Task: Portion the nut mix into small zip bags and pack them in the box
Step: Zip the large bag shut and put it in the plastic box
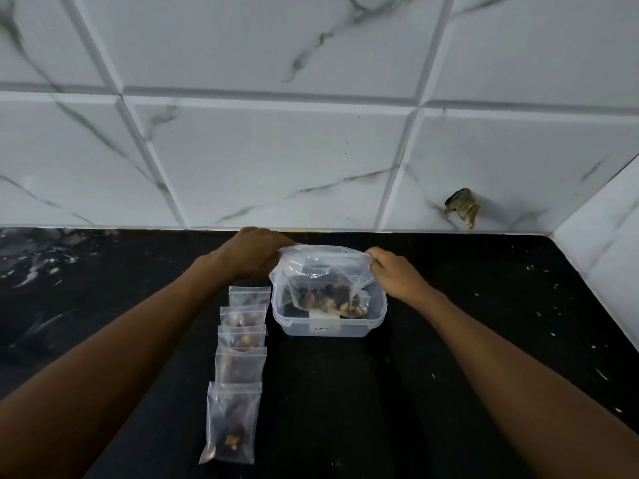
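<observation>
**A:** What does the head view give you?

**B:** I see both hands up at the mouth of a large clear zip bag (321,271). My left hand (254,252) grasps the bag's left top corner, fingers curled round the edge. My right hand (394,274) pinches the right top corner. The bag hangs over the clear plastic box (328,323), its bottom down inside the box.

**A:** And what's in it?

**B:** The nut mix (332,300), dark and pale pieces gathered at the bottom of the bag. I cannot tell whether anything else lies in the box beneath it.

**A:** The small bags?

**B:** Five small zip bags (242,340) lie in an overlapping row on the black surface (449,357), just left of the box, running toward me. The nearest small bag (232,423) shows a few nuts in its lower corner; the others hold a little each, hard to make out.

**A:** Anything around or in the way?

**B:** My left forearm crosses above the far end of the row. Behind stands the marble-tiled wall (276,150), with a brownish crumpled scrap (462,205) stuck on it to the right. White flecks dot the surface on the right.
</observation>
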